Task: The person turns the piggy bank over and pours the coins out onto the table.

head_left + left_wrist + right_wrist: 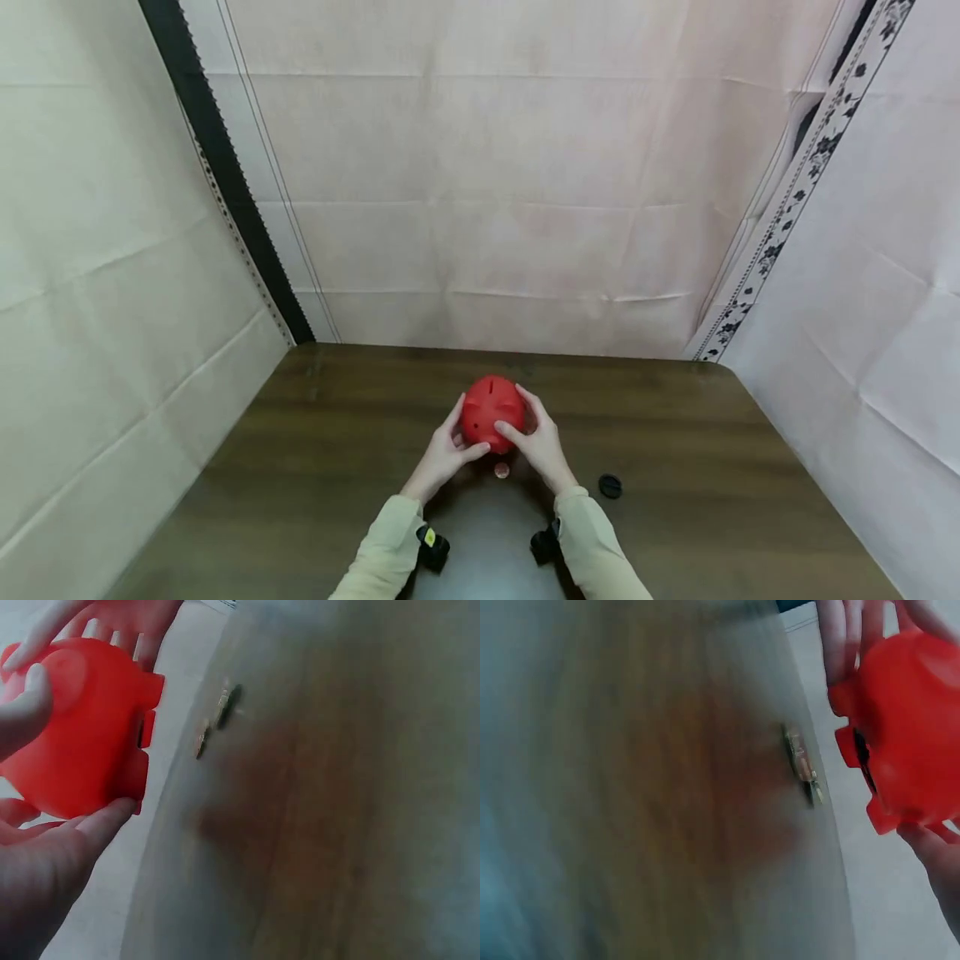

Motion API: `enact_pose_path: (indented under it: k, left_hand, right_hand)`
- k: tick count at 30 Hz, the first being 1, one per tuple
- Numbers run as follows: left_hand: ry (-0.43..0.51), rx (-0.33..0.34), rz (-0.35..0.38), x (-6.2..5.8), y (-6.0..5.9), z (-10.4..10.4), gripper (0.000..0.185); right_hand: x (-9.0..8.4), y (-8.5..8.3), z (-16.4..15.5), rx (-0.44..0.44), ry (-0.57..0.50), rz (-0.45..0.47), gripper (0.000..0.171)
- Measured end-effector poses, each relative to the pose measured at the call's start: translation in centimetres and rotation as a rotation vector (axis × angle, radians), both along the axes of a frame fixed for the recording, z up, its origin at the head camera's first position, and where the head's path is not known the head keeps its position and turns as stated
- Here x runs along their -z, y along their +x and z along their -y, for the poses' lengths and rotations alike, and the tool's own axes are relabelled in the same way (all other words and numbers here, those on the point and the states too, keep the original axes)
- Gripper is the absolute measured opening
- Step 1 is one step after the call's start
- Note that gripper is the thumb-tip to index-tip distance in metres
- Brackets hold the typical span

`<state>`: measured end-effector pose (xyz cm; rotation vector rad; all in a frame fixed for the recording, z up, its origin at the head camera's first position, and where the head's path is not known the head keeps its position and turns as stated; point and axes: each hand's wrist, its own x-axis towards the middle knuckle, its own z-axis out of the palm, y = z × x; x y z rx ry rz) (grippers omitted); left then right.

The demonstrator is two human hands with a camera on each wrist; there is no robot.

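Observation:
Both hands hold a red piggy bank (491, 410), its coin slot facing up. My left hand (444, 457) grips one side and my right hand (543, 448) the other, thumbs toward the near face. In the left wrist view, the piggy bank (82, 742) is held over the table with its stubby feet downward. A dark opening shows at its underside in the right wrist view. Beneath it lie coins (799, 756), blurred in the wrist views; a copper-coloured coin (502, 471) shows just in front of the bank.
A round black plug (610, 486) lies on the brown wood-grain table (712, 467), to the right of my right forearm. White cloth (525, 208) hangs along the table's back edge and both sides. A black camera (433, 550) is strapped at my left wrist, another (545, 546) at my right.

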<state>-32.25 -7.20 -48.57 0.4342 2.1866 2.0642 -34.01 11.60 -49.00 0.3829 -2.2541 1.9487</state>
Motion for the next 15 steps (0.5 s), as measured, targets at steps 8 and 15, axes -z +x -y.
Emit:
enact_pose_path:
  k: [8, 15]
  left_hand:
    - [-0.004, -0.03, 0.009, 1.3, 0.6, 0.2, 0.095]
    - [-0.057, -0.068, -0.425, -3.6, 1.4, -0.2, 0.099]
  right_hand:
    - [-0.2, 0.9, -0.1, -0.059, 0.02, 0.029, 0.071]
    - [-3.5, 1.5, -0.5, 0.018, -0.002, -0.324, 0.084]
